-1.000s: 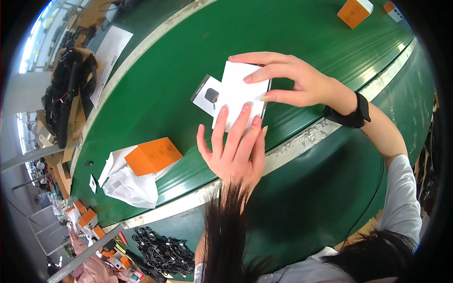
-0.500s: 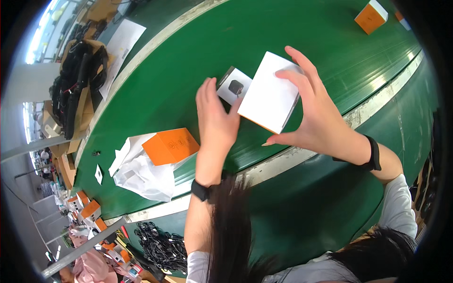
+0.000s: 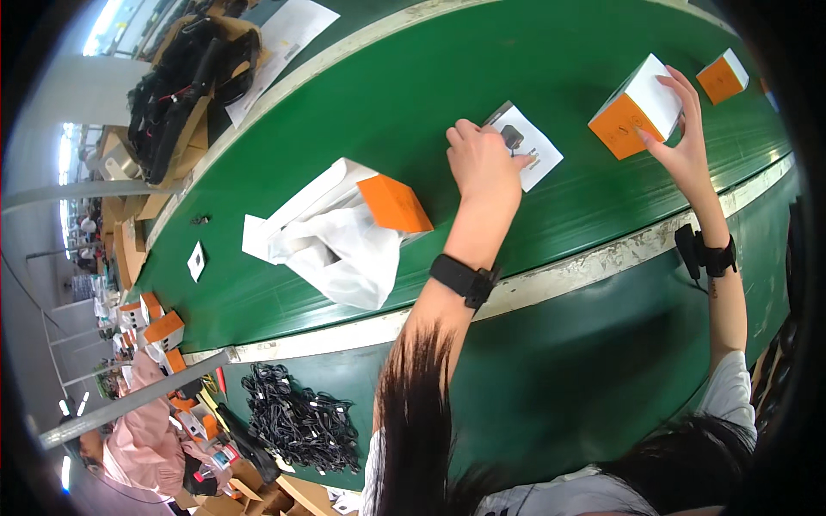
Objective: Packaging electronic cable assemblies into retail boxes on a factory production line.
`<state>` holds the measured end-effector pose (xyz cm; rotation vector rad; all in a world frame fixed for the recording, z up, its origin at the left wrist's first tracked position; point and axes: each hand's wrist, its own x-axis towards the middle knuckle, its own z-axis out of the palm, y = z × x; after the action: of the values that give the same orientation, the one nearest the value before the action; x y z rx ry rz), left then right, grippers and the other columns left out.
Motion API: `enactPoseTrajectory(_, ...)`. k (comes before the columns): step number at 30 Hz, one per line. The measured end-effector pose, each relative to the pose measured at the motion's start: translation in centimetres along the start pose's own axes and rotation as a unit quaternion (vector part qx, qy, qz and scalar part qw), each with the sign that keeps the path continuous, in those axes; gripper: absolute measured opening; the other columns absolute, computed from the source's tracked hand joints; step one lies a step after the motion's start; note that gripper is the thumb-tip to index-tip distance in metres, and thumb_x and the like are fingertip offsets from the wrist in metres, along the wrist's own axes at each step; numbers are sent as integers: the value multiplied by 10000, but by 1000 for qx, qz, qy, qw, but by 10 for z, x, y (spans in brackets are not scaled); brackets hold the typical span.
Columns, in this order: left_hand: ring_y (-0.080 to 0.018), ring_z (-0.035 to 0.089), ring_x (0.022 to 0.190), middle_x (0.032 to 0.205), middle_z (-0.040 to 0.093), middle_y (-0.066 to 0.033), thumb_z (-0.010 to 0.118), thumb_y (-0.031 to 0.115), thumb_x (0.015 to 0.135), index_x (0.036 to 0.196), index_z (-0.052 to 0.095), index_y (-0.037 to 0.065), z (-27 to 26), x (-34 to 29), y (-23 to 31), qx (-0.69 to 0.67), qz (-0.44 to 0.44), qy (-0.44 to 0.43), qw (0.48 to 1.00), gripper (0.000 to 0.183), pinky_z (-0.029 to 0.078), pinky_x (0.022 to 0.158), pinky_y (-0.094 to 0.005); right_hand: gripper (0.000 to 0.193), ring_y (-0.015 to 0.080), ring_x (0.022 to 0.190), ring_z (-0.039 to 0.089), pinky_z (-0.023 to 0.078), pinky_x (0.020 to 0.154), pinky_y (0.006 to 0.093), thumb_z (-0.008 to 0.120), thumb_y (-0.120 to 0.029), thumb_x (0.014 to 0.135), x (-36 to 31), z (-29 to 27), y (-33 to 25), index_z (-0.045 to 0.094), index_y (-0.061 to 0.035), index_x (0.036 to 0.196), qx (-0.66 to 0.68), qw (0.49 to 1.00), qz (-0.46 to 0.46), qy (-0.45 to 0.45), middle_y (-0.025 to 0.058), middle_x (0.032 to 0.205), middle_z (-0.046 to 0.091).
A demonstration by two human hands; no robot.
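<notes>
At the right, my right hand is closed around an orange and white box, its thumb on the orange face and its fingers over the white side. My left hand grips a white printed piece showing a small black device. Its thumb lies on the printed face, its fingers at the grey edge; I cannot tell whether it is a leaflet or a flat box. Left of that hand, an open orange and white box lies on the green belt, with a crumpled white wrapping sheet spilling from it.
Another orange and white box stands at the far right. A small white card lies on the belt's left part. Tangled black cables are heaped at the lower left, near a person in pink. Black items fill a carton beyond the belt.
My right hand has carried its box right and turned its orange face into view. My left hand has moved right with the printed piece, apart from that box. The whole view has shifted.
</notes>
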<state>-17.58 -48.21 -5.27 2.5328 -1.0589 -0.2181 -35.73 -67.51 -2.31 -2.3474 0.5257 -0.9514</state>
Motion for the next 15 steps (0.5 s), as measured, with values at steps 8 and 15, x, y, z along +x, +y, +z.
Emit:
enactPoseTrajectory(8, -245, 451, 974, 1020, 449, -126, 812, 392, 533, 977, 495, -43, 2, 7, 21, 91, -53, 1, 994, 697, 420, 823, -326, 607, 273, 1193, 342, 285, 991, 369, 690, -154, 651, 0, -10, 12, 426, -101, 1195, -32, 999, 2, -5, 122, 1310, 313)
enactPoseTrajectory(15, -308, 569, 902, 957, 549, -192, 783, 387, 588, 931, 566, -50, 1, 10, 31, -14, -73, -49, 996, 596, 476, 747, -370, 617, 279, 1206, 329, 281, 1003, 380, 694, -157, 657, 0, -14, 17, 411, -101, 1202, -22, 1000, 10, -5, 125, 1323, 289)
